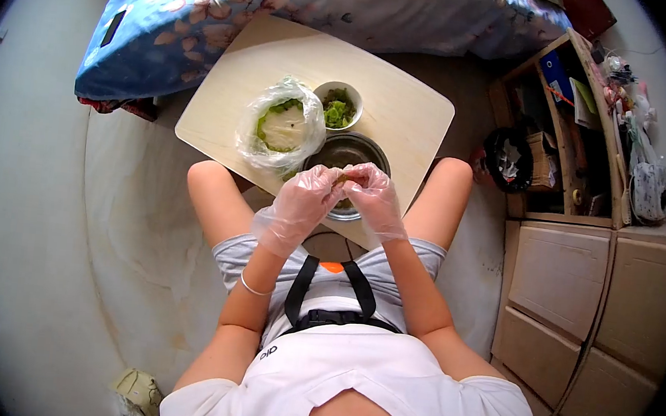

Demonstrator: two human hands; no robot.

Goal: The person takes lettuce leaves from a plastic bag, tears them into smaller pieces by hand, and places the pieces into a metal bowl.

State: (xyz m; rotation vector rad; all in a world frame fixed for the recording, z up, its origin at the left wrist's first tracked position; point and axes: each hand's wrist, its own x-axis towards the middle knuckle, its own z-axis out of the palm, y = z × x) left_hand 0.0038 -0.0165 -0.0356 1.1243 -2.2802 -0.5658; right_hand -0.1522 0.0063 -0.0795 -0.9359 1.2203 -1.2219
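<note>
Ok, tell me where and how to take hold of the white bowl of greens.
Grip the white bowl by its rim on the right, with the right hand coming in from that side, thumb outside. It stands upright with its rim exposed; the plastic bag crowds its left and the metal basin its near side, while bare table lies right.

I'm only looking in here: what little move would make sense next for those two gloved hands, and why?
I'd suggest lowering the left hand and right hand slightly toward the metal bowl. Their fingertips meet over its near side, around a small piece too indistinct to identify, so anything that comes loose would probably land inside.
</note>
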